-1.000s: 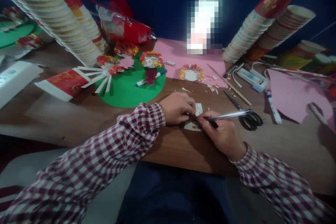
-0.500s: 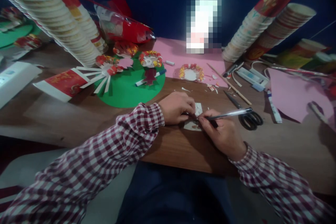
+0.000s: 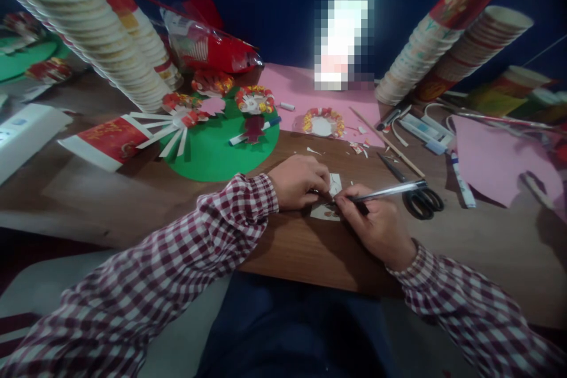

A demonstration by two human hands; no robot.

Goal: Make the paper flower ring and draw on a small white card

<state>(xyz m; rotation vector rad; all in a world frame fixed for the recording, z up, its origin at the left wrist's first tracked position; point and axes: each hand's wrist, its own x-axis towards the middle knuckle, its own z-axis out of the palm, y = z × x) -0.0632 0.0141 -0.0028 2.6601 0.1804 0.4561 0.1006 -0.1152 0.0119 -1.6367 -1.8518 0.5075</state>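
Note:
A small pale piece of paper (image 3: 325, 211) with brownish marks lies near the table's front edge. My right hand (image 3: 376, 221) is closed round a pen (image 3: 385, 191), whose tip points left at the paper. From the left, my left hand (image 3: 299, 182) rests on the table and the paper's edge, fingers curled. Its fingertips meet near the pen tip around something small and dark that I cannot make out. Black-handled scissors (image 3: 420, 201) lie just beyond my right hand.
A green disc (image 3: 199, 162) with paper flowers and a marker is at the left. Tall cup stacks (image 3: 110, 29) stand at both sides. Pink paper (image 3: 283, 82), a wooden stick (image 3: 390, 144), another marker (image 3: 463, 183) and a red decorated cup (image 3: 106, 142) lie around.
The pen in my right hand has tilted very slightly. Otherwise both hands and the paper stay in place.

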